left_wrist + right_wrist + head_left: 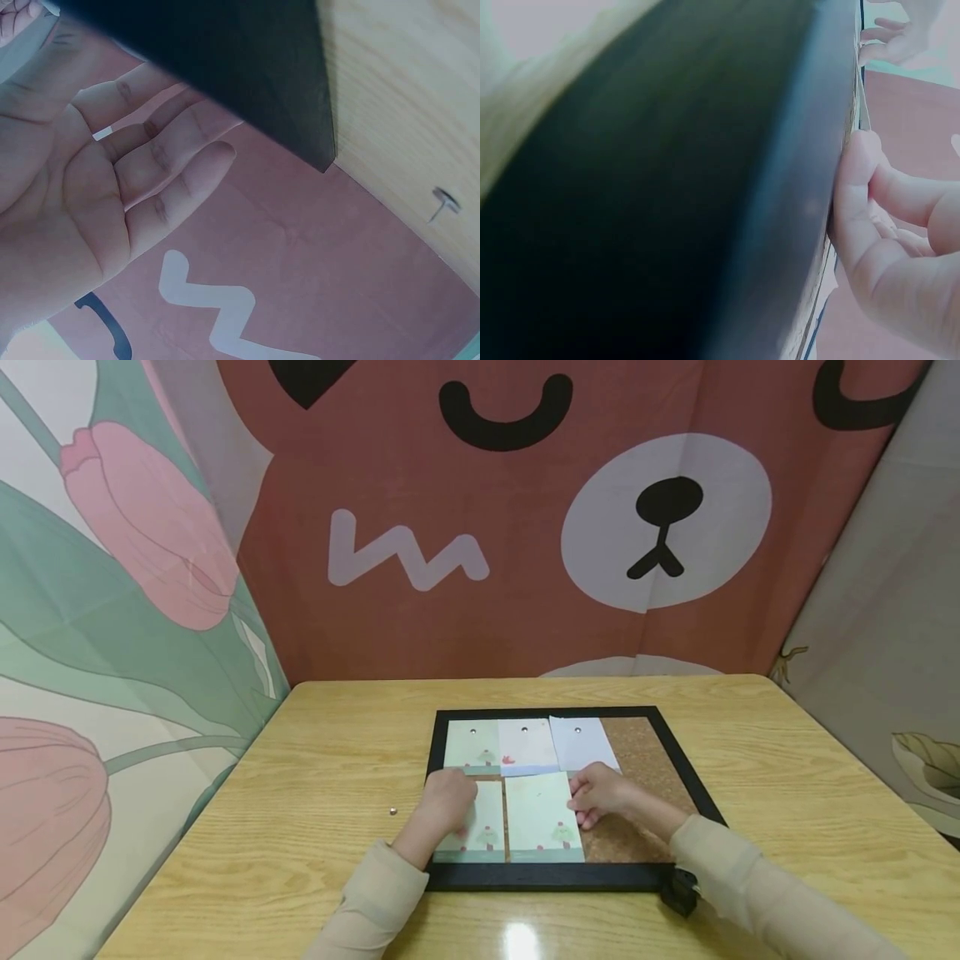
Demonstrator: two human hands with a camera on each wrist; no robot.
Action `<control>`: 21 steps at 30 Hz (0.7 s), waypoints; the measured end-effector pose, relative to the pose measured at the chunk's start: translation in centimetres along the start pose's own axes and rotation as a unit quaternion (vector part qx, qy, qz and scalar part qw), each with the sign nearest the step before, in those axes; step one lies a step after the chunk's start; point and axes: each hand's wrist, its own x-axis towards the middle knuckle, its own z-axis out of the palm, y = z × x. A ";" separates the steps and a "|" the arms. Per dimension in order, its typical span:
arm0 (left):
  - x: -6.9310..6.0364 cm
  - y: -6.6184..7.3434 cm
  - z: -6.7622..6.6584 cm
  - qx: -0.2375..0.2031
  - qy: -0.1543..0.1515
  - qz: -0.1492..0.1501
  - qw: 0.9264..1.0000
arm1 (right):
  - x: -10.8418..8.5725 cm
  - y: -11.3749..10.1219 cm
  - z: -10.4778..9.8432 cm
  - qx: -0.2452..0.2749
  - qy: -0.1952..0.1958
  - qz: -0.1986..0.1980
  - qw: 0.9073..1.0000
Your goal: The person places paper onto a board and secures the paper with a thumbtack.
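A black-framed corkboard [558,877] lies on the table. My right hand [600,795] pinches the right edge of a pale green note sheet [540,818] in the board's lower row; that paper edge [864,105] shows thinly in the right wrist view. Over the upper left part of another pale green sheet [487,822] rests my left hand [448,797], hiding that corner. In the left wrist view the left fingers [176,191] are relaxed and only slightly bent, their tips partly behind the frame. Left of the board, a silver pushpin [393,811] lies on the table.
Along the board's upper row are a green sheet [461,747], a pinkish sheet [528,745] and a bluish sheet [588,750], each with a pin near its top. Bare cork [645,760] shows at the right. A small black device [681,893] sits at the lower right corner.
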 end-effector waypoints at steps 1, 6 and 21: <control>0.0 0.0 0.0 0.001 0.000 0.000 1.000 | 0.0 0.0 0.0 -0.003 0.002 0.001 1.000; 0.1 -0.1 0.1 -0.002 -0.004 0.001 1.000 | -0.1 -0.2 0.1 -0.004 0.005 0.003 1.000; 0.1 -0.1 0.1 -0.006 -0.014 -0.003 1.000 | 0.3 0.1 -0.5 0.035 -0.027 0.002 0.999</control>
